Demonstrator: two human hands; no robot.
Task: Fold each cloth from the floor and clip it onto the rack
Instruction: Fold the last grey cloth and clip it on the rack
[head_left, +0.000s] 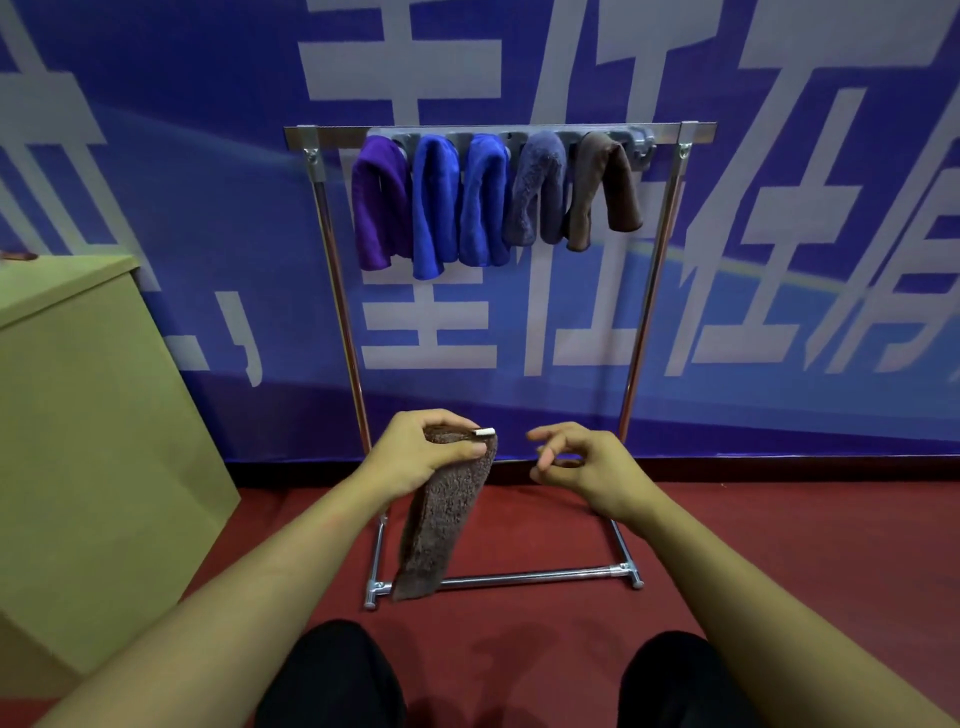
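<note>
My left hand (421, 449) pinches the top of a folded brown cloth (441, 519), which hangs down in a narrow strip with a small white tag at its upper corner. My right hand (582, 465) hovers just to the right of the cloth, fingers loosely curled and holding nothing. Behind them stands the metal rack (498, 136). Several folded cloths hang from clips on its top bar: a purple cloth (376, 202), two blue ones (434, 208), a grey-blue one (537, 189) and a brown one (602, 187).
A green box (88, 415) stands at the left, close to the rack's left post. The rack's base bar (535, 576) lies on the red floor (779, 545) below my hands. A blue banner wall (779, 260) is right behind the rack. My dark-clothed knees are at the bottom.
</note>
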